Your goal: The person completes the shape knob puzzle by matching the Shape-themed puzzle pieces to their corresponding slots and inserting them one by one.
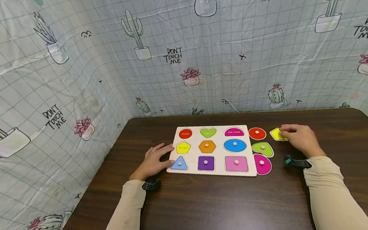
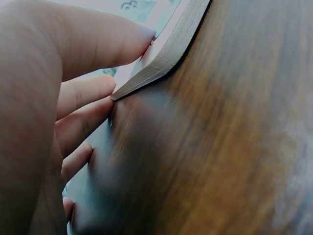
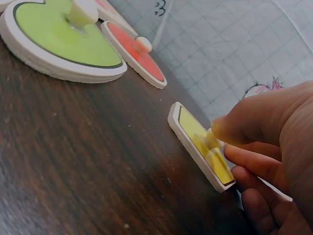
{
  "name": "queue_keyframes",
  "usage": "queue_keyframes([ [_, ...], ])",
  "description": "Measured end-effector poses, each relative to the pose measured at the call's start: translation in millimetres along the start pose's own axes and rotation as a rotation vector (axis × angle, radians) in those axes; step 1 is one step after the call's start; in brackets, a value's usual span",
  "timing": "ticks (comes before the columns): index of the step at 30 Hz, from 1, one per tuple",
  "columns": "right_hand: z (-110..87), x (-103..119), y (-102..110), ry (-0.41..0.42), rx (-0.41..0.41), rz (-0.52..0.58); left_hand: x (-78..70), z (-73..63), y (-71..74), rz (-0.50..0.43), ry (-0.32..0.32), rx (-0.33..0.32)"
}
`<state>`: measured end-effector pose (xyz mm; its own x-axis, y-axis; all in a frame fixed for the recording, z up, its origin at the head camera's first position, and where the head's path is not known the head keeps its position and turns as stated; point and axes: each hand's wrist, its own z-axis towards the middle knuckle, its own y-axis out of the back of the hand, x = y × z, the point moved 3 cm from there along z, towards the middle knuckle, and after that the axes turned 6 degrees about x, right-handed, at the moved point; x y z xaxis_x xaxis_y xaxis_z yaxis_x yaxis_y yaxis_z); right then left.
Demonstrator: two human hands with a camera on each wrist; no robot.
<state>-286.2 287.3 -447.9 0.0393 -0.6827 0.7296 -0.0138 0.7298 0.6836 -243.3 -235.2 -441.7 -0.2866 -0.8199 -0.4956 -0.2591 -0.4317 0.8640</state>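
A white wooden shape puzzle board (image 1: 220,149) lies flat on the table. Its left edge is touched by my left hand (image 1: 152,161), thumb over the near-left corner by the blue triangle piece (image 1: 179,163), fingers fairly straight and spread. In the left wrist view the thumb (image 2: 107,41) rests on the board's top face. To the right of the board, my right hand (image 1: 301,138) pinches the small knob of a yellow pentagon piece (image 3: 200,144). That piece is at the tabletop; whether it is slightly raised I cannot tell.
Loose red circle (image 1: 257,133), green heart (image 1: 262,149) and magenta half-round (image 1: 262,164) pieces lie along the board's right side. On the board sit several knobbed pieces, among them an orange hexagon (image 1: 207,147) and a blue oval (image 1: 234,145). A patterned cloth (image 1: 226,61) hangs behind the table.
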Motion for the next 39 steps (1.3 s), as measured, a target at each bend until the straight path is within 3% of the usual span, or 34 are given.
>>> queue_keyframes([
  [21, 4.0, 2.3, -4.7, 0.036, -0.017, -0.124, 1.1, 0.5, -1.2, 0.005, 0.003, -0.002],
  [39, 3.0, 1.8, -6.6, 0.050, -0.070, -0.110, 1.7, 0.4, -1.4, -0.002, -0.005, -0.005],
])
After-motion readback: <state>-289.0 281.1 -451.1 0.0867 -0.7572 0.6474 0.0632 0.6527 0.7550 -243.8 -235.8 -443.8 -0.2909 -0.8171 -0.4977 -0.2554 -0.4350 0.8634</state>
